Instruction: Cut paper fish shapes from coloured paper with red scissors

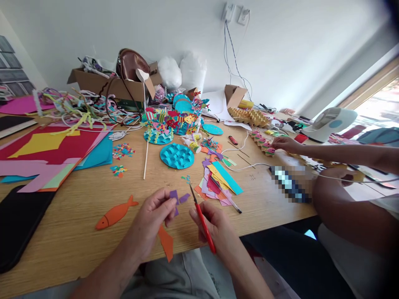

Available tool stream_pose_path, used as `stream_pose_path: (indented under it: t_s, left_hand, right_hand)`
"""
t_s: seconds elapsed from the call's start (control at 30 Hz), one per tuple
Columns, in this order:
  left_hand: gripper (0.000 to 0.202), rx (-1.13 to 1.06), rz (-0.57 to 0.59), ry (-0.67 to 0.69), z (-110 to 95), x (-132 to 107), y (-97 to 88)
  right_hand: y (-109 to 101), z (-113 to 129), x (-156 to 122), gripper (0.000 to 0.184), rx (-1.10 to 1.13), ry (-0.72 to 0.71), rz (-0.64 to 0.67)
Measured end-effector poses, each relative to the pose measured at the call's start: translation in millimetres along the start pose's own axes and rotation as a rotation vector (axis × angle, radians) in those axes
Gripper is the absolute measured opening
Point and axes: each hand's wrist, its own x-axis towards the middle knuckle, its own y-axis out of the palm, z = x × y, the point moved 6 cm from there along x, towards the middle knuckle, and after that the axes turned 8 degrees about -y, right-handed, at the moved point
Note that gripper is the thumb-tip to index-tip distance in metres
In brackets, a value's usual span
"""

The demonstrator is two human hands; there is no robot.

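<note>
Purple paper bits [173, 195] are pinched in the left hand [152, 220], over the near edge of the pale wooden table [77, 232] by a white wall [280, 50]. The right hand [215, 224] grips a thin red tool [204, 226] with a dark pointy tip. A flat orange paper fish [115, 214] lies to the left, and bright paper strips [218, 178] lie a bit farther off

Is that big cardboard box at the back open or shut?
Open: the cardboard box has its flaps spread outward, a brown bag poking out.

Bright daylight from window [378, 104] on my right, blown out white. Wall [280, 50] evenly lit. Soft faint shadows on table [77, 236]. My left hand [152, 218], right hand [215, 226] sharp. Edges bent, right corners dark, one patch pixelated.
</note>
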Motion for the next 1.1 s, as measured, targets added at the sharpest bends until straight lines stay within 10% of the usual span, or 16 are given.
stream_pose_path:
  t_s: [0.2,0.5,0.83,1.1]
  left_hand:
    - [0.012,-0.004,-0.207,0.166,-37.9,-9.8,-46.8]
    - [0.008,0.072,-0.165,0.131,-30.5,-13.4,-46.2]
    - [0.008,0.125,-0.151,0.125,-28.0,-8.0,-47.9]
    - [0.006,0.034,-0.138,0.052,-27.8,-8.0,-29.7]
  right_hand:
    - [-4.5,28.0,16.8,0.013,-0.431,-0.159,0.004]
    - [50.4,38.9,31.5,0.012,-0.575,-0.355,0.130]
    - [12.1,15.8,23.0,0.005,-0.603,-0.242,0.020]
    - [17.0,45.1,22.9,0.016,0.319,-0.182,0.006]
